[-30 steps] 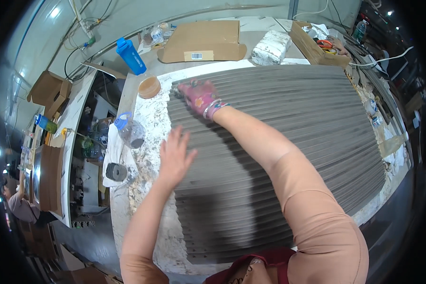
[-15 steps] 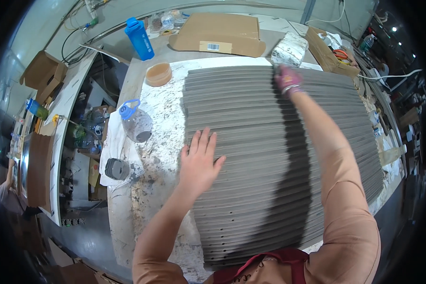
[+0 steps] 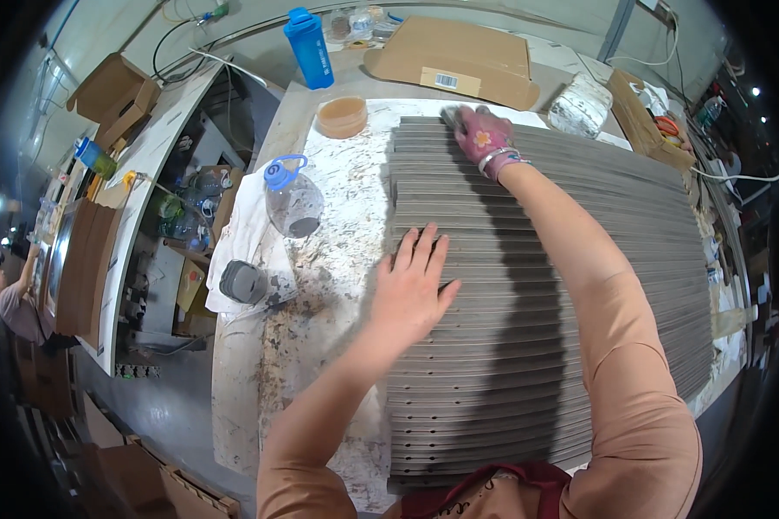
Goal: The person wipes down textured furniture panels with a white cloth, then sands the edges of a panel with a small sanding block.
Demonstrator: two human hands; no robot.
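Grey ribbed panel (image 3: 580,285) – both hands on it – speckled worktable (image 3: 337,225).

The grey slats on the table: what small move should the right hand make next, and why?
Probably a short stroke along the top slats toward the person's right. The right hand presses a small pad at the far left corner of the grey slats, so most of that far edge lies to its right. The left hand lies flat on the near left edge, steadying the stack.

Head camera looks steeply down — close over the worktable (image 3: 355,199).
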